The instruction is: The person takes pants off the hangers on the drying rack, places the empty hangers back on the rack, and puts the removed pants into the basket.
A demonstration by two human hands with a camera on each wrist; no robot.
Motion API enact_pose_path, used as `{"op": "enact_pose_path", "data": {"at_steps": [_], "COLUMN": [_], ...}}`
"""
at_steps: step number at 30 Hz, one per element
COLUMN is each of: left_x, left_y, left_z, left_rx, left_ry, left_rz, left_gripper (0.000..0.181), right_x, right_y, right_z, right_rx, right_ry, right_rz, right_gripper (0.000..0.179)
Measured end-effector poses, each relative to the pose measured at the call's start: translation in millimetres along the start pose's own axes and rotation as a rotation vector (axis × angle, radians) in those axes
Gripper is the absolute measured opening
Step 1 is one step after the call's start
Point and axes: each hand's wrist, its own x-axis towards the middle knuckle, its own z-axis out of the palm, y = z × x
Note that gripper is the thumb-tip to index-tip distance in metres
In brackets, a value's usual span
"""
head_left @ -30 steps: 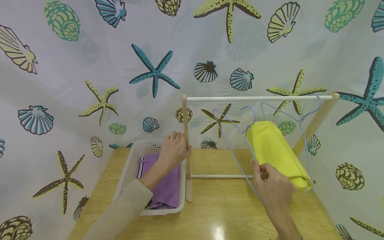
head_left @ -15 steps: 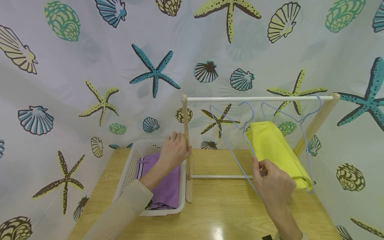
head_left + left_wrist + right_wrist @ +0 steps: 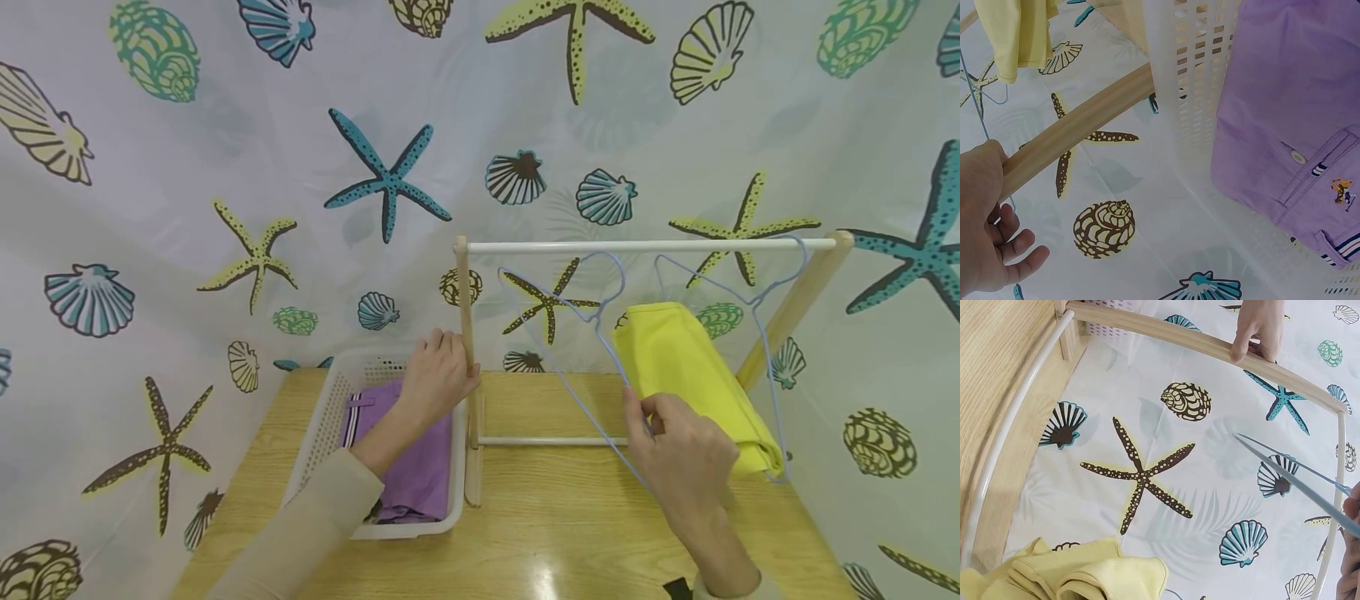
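In the head view, my left hand (image 3: 435,379) grips the left wooden post (image 3: 466,312) of a small clothes rack. The left wrist view shows that hand (image 3: 982,215) with its thumb side against the post (image 3: 1079,128) and its fingers bent. My right hand (image 3: 684,454) pinches one side of a blue wire hanger (image 3: 611,352). This hanger carries no garment, and its hook is just below the white top rod (image 3: 660,247). Behind my right hand, a folded yellow garment (image 3: 682,371) drapes over a second blue hanger (image 3: 768,367), which hooks on the rod's right end.
Left of the rack, a white perforated basket (image 3: 456,492) holds a folded purple garment (image 3: 412,467) with a striped trim. A white lower bar (image 3: 551,441) runs near the wooden tabletop (image 3: 555,542). A shell-and-starfish patterned curtain (image 3: 450,67) surrounds the table.
The hanger in my right hand has swung left, its hook and far corner moving most. The left hand keeps its place on the post, and the yellow garment stays put.
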Motion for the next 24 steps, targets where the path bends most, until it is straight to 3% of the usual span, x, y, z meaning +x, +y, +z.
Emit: {"op": "enact_pose_path", "data": {"at_steps": [12,24], "left_x": [-0.5,-0.1], "left_y": [-0.3,-0.4], "left_z": [1.1,0.0], "left_rx": [-0.008,-0.006], "left_ry": [0.014,0.022], "left_rz": [-0.002,0.003], "left_gripper": [0.041,0.039], "right_x": [17.5,36.7], "right_y": [0,-1], "right_z": [1,-1], "right_rx": [-0.049,-0.056], "right_ry": [0.068,0.027], "right_rz": [-0.094,-0.119], "right_gripper": [0.047,0.05]}}
